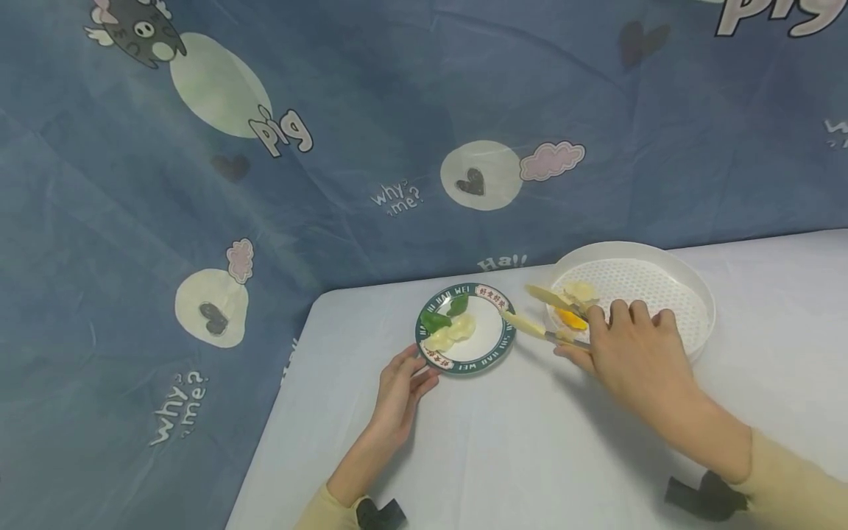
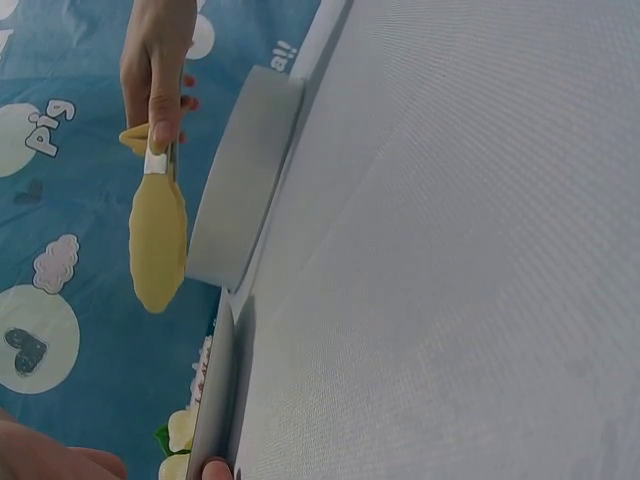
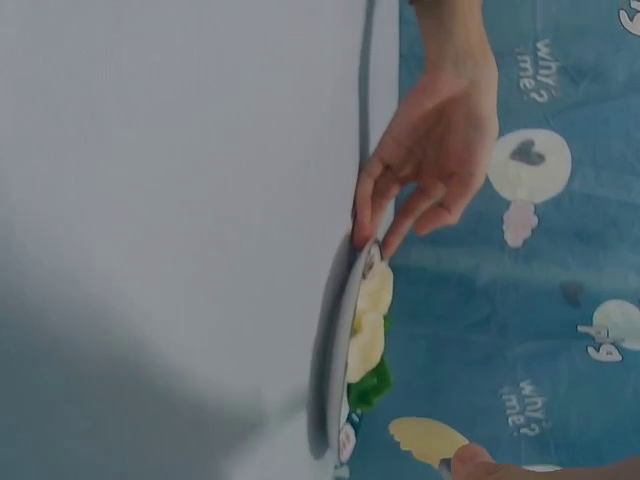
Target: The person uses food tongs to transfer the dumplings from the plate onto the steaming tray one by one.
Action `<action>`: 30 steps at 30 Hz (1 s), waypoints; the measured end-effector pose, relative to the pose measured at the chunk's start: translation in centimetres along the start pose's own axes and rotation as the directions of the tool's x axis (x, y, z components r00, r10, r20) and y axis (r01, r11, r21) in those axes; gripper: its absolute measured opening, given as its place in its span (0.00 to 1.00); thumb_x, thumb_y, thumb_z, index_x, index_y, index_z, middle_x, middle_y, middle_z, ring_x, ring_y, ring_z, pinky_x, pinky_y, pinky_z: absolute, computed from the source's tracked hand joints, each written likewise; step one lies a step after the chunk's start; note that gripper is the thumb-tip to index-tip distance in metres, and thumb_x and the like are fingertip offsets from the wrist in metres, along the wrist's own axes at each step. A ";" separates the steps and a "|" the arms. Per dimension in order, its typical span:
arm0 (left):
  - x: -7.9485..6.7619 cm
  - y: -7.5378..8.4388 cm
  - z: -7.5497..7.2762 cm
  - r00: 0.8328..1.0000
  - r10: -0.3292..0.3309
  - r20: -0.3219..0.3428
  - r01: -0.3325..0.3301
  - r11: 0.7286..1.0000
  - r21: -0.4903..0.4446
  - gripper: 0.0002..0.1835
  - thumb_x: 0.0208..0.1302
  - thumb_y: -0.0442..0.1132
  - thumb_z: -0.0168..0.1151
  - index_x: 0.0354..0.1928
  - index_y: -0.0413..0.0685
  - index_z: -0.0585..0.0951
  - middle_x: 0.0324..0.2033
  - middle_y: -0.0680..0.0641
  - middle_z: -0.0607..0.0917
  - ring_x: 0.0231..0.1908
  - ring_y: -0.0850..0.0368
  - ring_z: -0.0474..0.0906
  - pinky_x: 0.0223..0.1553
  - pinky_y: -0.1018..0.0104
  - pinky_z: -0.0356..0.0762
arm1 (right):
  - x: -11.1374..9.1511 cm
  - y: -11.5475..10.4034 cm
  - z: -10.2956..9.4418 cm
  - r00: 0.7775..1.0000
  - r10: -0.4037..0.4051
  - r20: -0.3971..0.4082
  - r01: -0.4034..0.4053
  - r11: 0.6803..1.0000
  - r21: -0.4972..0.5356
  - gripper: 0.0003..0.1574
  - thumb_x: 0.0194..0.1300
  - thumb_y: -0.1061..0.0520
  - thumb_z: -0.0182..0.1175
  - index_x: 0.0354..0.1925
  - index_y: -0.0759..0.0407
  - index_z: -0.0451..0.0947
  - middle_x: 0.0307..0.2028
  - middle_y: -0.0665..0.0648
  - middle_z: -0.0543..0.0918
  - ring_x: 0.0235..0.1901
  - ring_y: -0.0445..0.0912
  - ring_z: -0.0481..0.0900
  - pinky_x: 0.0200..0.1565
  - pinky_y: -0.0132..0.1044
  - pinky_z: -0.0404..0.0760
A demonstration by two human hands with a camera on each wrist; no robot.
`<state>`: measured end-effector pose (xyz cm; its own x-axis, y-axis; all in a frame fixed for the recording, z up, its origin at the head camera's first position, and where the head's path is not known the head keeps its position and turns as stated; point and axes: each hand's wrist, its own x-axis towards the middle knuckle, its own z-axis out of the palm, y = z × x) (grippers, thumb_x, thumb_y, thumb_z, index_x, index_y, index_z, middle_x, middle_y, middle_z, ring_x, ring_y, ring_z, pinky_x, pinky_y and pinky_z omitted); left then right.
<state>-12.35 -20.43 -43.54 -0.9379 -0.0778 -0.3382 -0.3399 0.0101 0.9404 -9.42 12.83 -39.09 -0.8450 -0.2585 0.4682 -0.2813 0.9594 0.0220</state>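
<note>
My left hand (image 1: 395,401) pinches the near left rim of a small white plate (image 1: 486,331) with a green lettered border. On that plate lie pale yellow dumpling-shaped pieces (image 1: 450,335) and green leaves (image 1: 435,322). My right hand (image 1: 639,357) grips a pair of tongs (image 1: 526,324) with yellow tips, held over the left side of a round white tray (image 1: 704,298). The tongs' arms are spread apart with nothing between them, one tip near the plate's right rim. Beneath them in the tray are pale yellow pieces (image 1: 581,291) and an orange-yellow piece (image 1: 571,319).
A white cloth (image 1: 503,449) covers the table. Behind it hangs a blue printed curtain (image 1: 371,96), which meets the table's back edge close to the plate and tray. The tray's raised side wall (image 2: 245,175) stands to the right of the plate.
</note>
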 end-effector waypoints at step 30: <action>0.0 0.2 0.0 1.000 0.003 0.009 -0.002 1.000 -0.008 0.35 0.77 0.36 0.46 0.82 0.32 0.56 0.67 0.32 0.72 0.54 0.56 0.82 0.61 0.70 0.91 | 1.4 -5.5 2.1 0.996 -0.059 0.061 0.058 0.998 0.013 0.42 0.63 0.25 0.69 0.38 0.63 0.76 0.27 0.60 0.72 0.31 0.56 0.72 0.29 0.46 0.72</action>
<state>-12.41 -20.44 -43.37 -0.9393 -0.0689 -0.3361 -0.3370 0.0018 0.9415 -10.03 6.97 -40.41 -0.8531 -0.3207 0.4115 -0.3357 0.9412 0.0374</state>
